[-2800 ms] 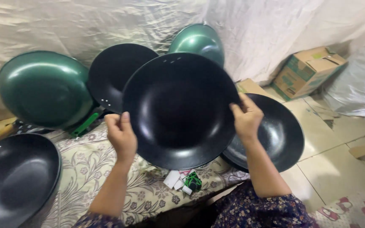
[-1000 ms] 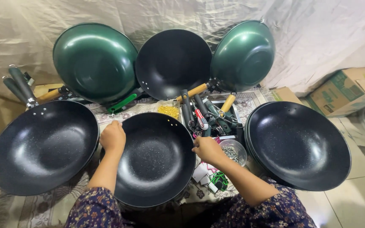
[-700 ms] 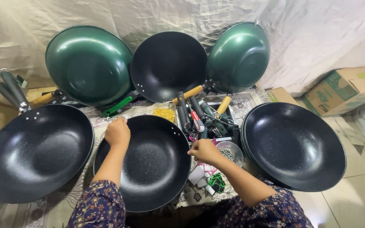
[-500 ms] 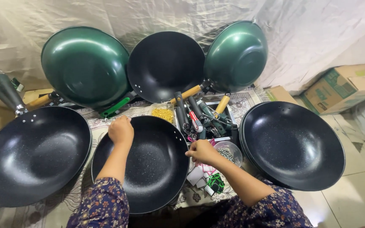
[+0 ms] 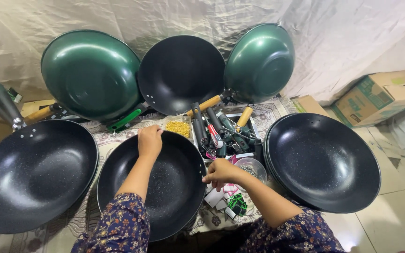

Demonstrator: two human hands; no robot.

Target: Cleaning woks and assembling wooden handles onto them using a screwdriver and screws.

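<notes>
Here, head view:
Wok: our handleless black wok (image 5: 165,187) lies flat on the patterned cloth (image 5: 113,136), steadied for work.
Left hand (image 5: 150,140): fingers clasp its far rim.
Right hand (image 5: 219,172): fingers pinch its right rim, beside the handle tray (image 5: 226,133).

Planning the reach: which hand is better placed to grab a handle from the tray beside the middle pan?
Right, probably. The right hand sits on the pan's right rim, next to the tray of handles. The left hand grips the far rim and would have to cross over.
</notes>
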